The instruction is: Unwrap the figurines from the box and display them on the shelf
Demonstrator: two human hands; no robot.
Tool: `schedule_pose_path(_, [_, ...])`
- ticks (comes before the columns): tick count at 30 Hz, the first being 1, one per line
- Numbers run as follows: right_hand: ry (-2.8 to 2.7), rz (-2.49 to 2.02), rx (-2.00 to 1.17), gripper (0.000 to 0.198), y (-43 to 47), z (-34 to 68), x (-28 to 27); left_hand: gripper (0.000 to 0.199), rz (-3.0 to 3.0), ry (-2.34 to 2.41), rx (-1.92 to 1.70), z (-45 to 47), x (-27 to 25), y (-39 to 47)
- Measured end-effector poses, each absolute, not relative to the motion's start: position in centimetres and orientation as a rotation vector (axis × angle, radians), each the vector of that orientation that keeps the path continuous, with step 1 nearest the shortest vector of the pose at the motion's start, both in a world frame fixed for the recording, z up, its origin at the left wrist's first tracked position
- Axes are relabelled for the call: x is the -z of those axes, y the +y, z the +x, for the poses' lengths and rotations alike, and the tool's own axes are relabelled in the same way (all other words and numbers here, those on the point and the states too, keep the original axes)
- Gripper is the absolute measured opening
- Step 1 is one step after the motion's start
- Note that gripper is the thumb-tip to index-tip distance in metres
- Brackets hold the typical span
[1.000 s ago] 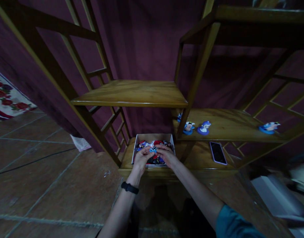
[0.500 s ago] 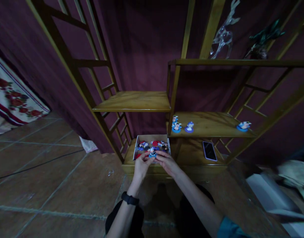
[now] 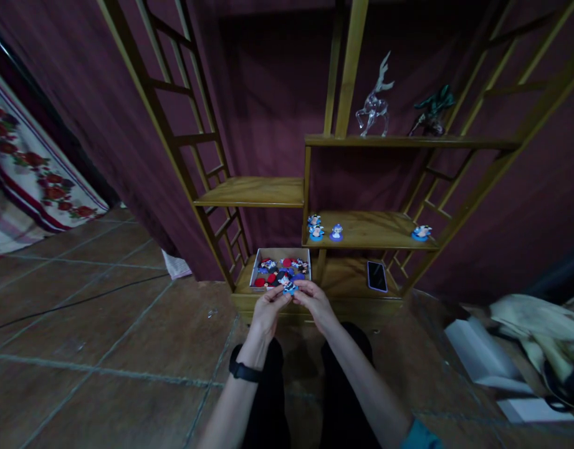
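Between my two hands is a small toy figurine on a blue base, dark and white above. My left hand pinches it from the left, with a dark band around that wrist. From the right, the fingers of my right hand close on the same figurine. Just behind it, on the bottom shelf, a shallow cardboard box holds several more figurines in red, blue and black. My hands hide part of the box's front edge.
On the middle right shelf stand several figurines, one a purple figurine. A phone lies on the bottom shelf. Higher up are a clear deer ornament and a dark green ornament. A white box sits on the floor at right.
The camera view has shifted, showing more of the upper shelves and the floor at right. Both hands still hold the figurine, which now looks slightly tilted in front of the box.
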State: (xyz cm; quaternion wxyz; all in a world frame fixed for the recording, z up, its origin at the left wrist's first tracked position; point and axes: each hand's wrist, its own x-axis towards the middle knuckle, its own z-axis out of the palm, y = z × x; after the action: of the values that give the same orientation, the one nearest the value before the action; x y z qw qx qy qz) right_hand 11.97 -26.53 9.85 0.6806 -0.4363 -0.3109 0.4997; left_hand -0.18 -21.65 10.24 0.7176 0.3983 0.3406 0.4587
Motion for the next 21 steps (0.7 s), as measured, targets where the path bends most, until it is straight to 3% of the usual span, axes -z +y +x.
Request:
schedule_pose_path(9, [-0.726, -1.002, -1.114, 0.035, -30.0, 13.0, -10.4, 0.036, 0.788, 0.699, -1.02, 1.0, -11.4, -25.4])
schedule_pose_path(21, [-0.444, -0.833, -1.299, 0.036, -32.5, 14.4, -9.5, 0.038, 1.279, 0.892, -1.118, 3.0, -11.0, -27.8])
